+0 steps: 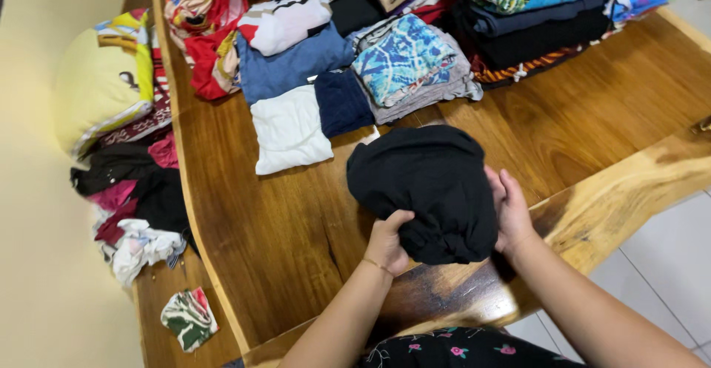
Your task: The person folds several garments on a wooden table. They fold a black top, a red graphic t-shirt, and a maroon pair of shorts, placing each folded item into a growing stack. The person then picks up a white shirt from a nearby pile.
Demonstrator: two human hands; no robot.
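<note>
Both hands clasped a black folded garment over the wooden surface: left grip pinched its near edge, right grip pressed its side. Beyond them, folded clothes were stacked.

Home laundry spot: wooden table stacked with folded clothes; unsorted garments and pillow at left; tiled floor.

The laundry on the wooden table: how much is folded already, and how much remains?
Done: folded stacks and folded pieces, such as the white one, lie on the table. In hand: left hand and right hand hold a black garment. Left: a loose heap beside the table.
</note>
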